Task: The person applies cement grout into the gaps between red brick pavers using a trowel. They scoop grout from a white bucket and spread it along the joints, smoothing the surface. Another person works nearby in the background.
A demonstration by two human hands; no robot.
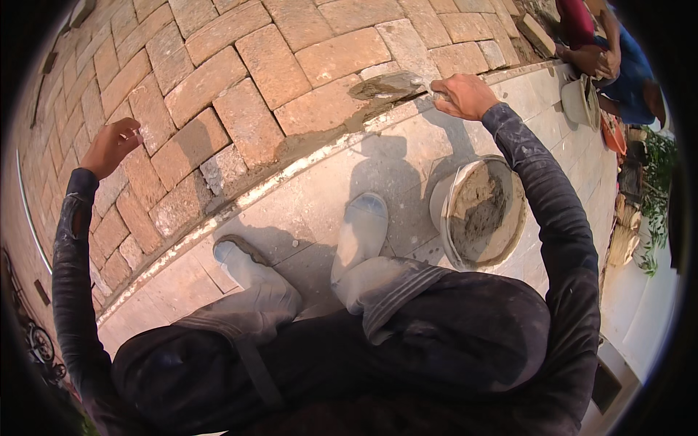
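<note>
My right hand (464,97) is closed around the handle of a trowel (385,86). The trowel's mortar-smeared blade lies low over the border of the brick paving (263,65), beside a strip of wet grey mortar (320,136). Over the bricks at the left hovers my left hand (110,147), its fingers loosely bent and apart, with nothing seen in it. Below my right forearm a bucket (440,207) of grey mortar (472,225) stands on the pale tiles.
Both my boots (366,221) rest on the pale tiled strip (291,211) along the paving edge. At the upper right another person (629,69) bends beside a second bucket (576,102) and an orange tub (613,135). A loose brick (536,36) lies nearby.
</note>
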